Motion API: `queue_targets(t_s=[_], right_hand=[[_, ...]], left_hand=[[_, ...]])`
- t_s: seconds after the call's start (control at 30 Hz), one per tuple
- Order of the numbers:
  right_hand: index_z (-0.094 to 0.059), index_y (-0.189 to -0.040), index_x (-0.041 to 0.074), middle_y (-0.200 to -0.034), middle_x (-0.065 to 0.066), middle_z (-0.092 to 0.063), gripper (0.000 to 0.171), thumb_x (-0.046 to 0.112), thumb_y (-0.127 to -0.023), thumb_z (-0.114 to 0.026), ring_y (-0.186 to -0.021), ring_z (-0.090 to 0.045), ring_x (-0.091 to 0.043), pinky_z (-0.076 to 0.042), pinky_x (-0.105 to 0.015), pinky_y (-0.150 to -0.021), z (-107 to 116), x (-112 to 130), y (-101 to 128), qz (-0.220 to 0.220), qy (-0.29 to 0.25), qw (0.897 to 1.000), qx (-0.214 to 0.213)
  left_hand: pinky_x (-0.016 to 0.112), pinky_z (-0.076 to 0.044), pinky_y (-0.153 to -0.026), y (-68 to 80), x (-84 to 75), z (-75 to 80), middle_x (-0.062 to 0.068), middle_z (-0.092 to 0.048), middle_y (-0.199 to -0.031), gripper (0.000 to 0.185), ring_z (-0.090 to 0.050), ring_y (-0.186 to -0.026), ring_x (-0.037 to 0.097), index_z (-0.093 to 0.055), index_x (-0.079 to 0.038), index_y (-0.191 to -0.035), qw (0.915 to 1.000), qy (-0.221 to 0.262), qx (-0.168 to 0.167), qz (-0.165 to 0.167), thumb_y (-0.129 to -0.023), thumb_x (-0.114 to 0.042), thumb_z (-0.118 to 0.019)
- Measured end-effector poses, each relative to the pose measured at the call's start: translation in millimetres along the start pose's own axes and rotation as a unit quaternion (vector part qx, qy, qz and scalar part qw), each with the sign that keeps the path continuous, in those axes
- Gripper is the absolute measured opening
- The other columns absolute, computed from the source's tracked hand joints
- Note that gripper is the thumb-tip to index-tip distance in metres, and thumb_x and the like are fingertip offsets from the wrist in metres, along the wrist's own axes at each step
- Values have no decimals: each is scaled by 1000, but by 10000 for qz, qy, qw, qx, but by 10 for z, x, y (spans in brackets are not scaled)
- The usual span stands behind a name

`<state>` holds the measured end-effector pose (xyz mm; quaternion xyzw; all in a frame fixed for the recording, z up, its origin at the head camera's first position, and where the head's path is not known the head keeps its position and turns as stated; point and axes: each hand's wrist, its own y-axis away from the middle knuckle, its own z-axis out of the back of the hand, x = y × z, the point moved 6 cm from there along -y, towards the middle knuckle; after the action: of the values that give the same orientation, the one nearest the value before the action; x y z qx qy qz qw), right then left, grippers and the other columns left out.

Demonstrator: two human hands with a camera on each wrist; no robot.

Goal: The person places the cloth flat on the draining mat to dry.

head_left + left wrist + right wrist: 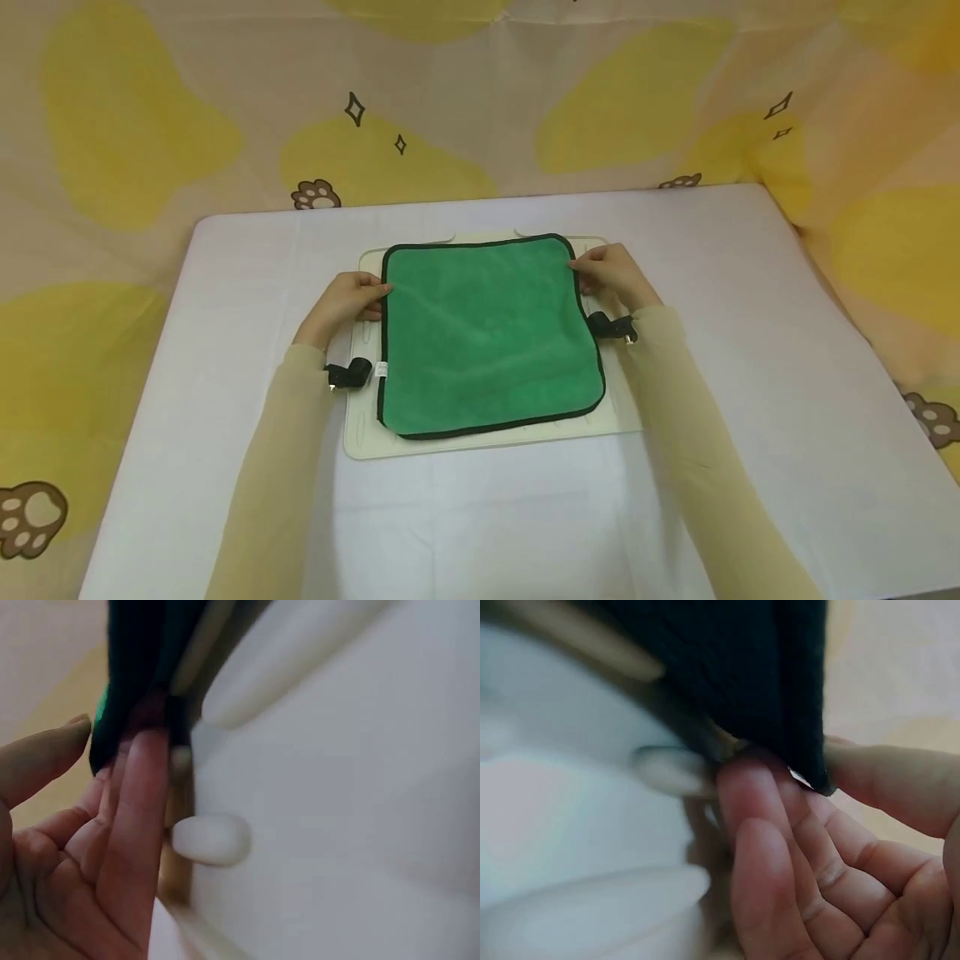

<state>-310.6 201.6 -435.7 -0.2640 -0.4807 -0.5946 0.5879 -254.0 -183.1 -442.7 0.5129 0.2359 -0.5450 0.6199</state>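
A square green cloth [491, 333] with dark edging and a small white label on its left side is spread out over a cream tray [362, 442] with raised oval ridges. My left hand [345, 302] pinches the cloth's left edge in its upper half, thumb on top and fingers beneath. On the opposite side, my right hand [613, 273] pinches the right edge near the far corner. In the left wrist view, the cloth's dark underside [139, 652] hangs between thumb and fingers. The right wrist view shows the cloth [772, 667] lifted above the ridges at the right fingertips.
The tray lies on a table [225, 400] with a white cover. Behind and beside the table hangs a yellow-patterned curtain [615, 100] with paw prints. Small black devices [351, 372] are strapped at both wrists, close to the cloth's sides.
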Motion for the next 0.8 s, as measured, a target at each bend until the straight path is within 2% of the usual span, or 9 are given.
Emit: queue_targets(t_s=[0.2,0.37,0.63,0.8], right_hand=[[-64,-92,-11,-62,-3,-60,26,16,-90,-64,-56,-58,-11,-51,-23,-57,-62,-65,194,170,90,9988,442],[-64,-90,-10,-64,-3,-59,27,17,-90,-65,-57,-57,-12,-50,-24,-58,-123,-100,365,231,234,9971,684],[-66,-91,-7,-65,1,-58,29,22,-90,-66,-62,-53,-13,-47,-24,-59,-156,-144,671,298,415,9956,779],[-64,-88,-5,-58,3,-46,29,24,-90,-66,-60,-43,-11,-38,-23,-57,-179,-194,800,287,614,9946,784]], left_hand=[[24,-54,-68,202,82,-53,3,-59,-80,30,-59,-68,11,-52,9,-107,9991,-218,376,-24,-95,-17,-58],[26,-55,-63,446,154,-120,4,-62,-71,26,-60,-65,12,-54,9,-98,9957,-263,879,-122,-94,-16,-59],[28,-55,-68,876,278,-300,11,-66,-76,24,-65,-70,17,-59,7,-89,9783,-287,2004,-438,-93,-16,-61],[28,-55,-68,1037,308,-401,11,-64,-75,22,-64,-70,17,-55,5,-82,9760,-192,2087,-596,-92,-13,-62]])
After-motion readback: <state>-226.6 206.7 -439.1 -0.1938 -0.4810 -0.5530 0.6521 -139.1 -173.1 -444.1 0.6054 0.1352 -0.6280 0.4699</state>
